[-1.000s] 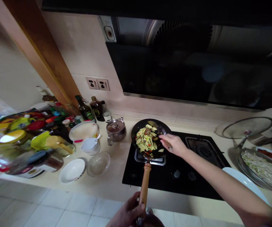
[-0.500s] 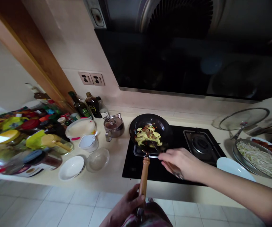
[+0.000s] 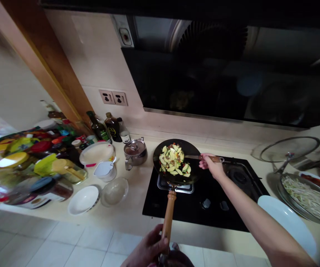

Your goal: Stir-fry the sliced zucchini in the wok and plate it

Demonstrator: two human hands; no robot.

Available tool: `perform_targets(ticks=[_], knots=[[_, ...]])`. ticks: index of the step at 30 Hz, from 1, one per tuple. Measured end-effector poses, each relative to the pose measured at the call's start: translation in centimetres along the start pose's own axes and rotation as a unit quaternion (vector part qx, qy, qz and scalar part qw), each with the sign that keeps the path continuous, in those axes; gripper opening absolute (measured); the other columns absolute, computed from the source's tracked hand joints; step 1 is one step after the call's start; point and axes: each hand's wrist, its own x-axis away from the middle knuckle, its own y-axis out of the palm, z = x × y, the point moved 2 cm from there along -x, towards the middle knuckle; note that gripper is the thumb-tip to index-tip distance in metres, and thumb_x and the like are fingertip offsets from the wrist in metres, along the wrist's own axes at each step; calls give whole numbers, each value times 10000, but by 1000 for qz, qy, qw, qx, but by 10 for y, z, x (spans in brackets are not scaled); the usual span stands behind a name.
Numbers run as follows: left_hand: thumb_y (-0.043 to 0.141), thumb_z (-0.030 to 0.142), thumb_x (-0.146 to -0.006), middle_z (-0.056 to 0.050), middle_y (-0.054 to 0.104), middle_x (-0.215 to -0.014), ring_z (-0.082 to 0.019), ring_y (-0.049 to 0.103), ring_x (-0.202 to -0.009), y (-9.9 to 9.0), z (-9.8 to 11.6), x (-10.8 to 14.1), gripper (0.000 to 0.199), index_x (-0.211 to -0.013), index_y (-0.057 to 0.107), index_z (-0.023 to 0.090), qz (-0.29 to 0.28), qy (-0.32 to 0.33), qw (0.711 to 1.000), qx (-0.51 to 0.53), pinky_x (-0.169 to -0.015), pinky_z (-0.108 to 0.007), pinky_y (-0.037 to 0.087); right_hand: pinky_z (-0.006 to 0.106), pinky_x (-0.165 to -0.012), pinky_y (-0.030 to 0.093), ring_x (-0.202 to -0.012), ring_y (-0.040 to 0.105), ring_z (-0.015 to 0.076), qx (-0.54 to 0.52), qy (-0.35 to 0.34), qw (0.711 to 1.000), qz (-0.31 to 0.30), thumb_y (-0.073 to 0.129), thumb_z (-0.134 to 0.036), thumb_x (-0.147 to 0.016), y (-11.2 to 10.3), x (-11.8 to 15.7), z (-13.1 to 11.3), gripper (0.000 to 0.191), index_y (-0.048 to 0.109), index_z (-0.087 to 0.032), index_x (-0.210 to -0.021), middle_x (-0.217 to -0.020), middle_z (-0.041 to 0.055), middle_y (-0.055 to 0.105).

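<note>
A black wok (image 3: 192, 149) sits over the left burner, its long wooden handle (image 3: 170, 209) pointing toward me. My left hand (image 3: 152, 243) is closed around the lower end of that handle. Inside the wok lies a heap of pale green vegetable slices (image 3: 173, 158) with small red and brown bits among them. My right hand (image 3: 211, 165) grips the wooden handle of a spatula (image 3: 218, 159) at the wok's right side. The spatula's metal shaft reaches left over the wok, and its blade is hidden at the food.
Left of the hob stand a steel pot (image 3: 135, 152), a glass bowl (image 3: 114, 192), a white bowl (image 3: 83, 200) and several jars and bottles. On the right are a pale plate (image 3: 285, 218), bean sprouts (image 3: 307, 196) and an upright glass lid (image 3: 289, 154). A range hood (image 3: 218, 89) hangs above.
My right hand has moved up and away from me, swinging the spatula from the wok's near side to its right side. The slices are turned and spread differently. My left hand stays on the handle.
</note>
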Motion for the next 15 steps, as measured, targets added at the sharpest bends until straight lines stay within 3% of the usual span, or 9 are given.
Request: perform_targets(ticks=[3,5,9,12,15], knots=[[695,555,-694,-11,578,-737,-125,497,-669,0,-1,-1,596,-1119,552,162,3,-1,1000,-3,-588,-240,328,305,-562,559,-589,675,185,37,-61,995,-66,549,-512,-809,2,11,-1,404,655,-168,-991,-707,57,697],[699,562,-685,-14,577,-745,-130,501,-677,0,-1,-1,615,-1125,553,158,13,-6,1000,-2,-593,-245,332,311,-651,556,-669,680,178,118,-167,974,-97,567,-442,-832,-4,15,-14,302,673,-216,-1001,-827,51,711],[678,561,-710,-16,586,-762,-128,505,-676,0,-1,0,636,-1184,527,165,23,-15,999,-25,-625,-258,349,314,-728,517,-773,646,176,226,-385,885,-132,514,-299,-882,7,15,-30,239,652,-223,-1062,-923,69,682],[656,560,-732,-17,588,-758,-128,508,-678,1,-2,0,607,-1172,527,161,15,-10,999,-32,-636,-261,355,308,-707,491,-717,602,160,264,-452,824,-216,466,-233,-908,30,28,-25,239,632,-193,-1075,-840,68,656],[666,527,-741,-25,599,-802,-142,528,-732,0,-4,-1,609,-1201,511,158,26,1,999,-31,-664,-264,364,301,-700,460,-708,567,159,327,-468,759,-313,475,-218,-908,27,57,-36,220,649,-194,-1040,-784,53,621]])
